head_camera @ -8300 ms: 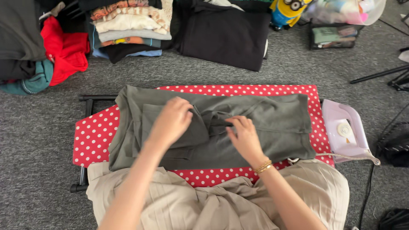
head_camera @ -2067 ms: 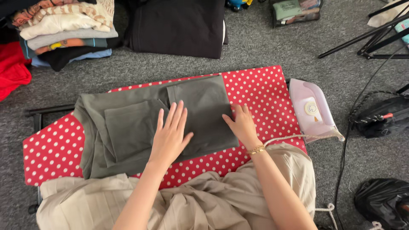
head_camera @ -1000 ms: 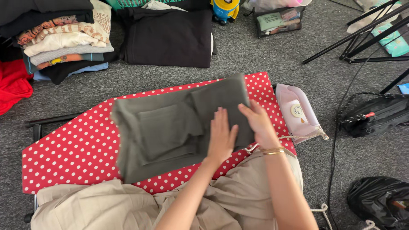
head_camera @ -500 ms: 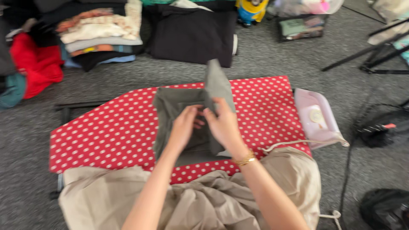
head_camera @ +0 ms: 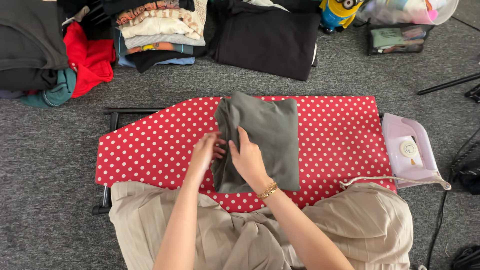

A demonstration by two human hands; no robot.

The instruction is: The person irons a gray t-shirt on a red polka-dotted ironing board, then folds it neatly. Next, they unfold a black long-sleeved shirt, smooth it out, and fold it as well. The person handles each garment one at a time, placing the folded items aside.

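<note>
An olive-grey garment (head_camera: 265, 135) lies folded into a compact rectangle on the red, white-dotted ironing board (head_camera: 150, 150). My right hand (head_camera: 246, 159) rests flat on the garment's left part, fingers spread, a gold bracelet on the wrist. At the garment's left edge, my left hand (head_camera: 205, 152) has its fingertips tucked against the folded layers. Whether those fingers pinch the cloth is hidden. My beige skirt covers the board's near edge.
A pale pink iron (head_camera: 407, 150) sits at the board's right end, its cord trailing off. On the grey carpet behind are a stack of folded clothes (head_camera: 157, 32), a black folded garment (head_camera: 267, 40), a red garment (head_camera: 90, 57) and a yellow toy (head_camera: 337, 12).
The garment went from a wide, partly folded spread to a compact rectangle. Its right part was lifted and laid over, and both hands moved to its left edge.
</note>
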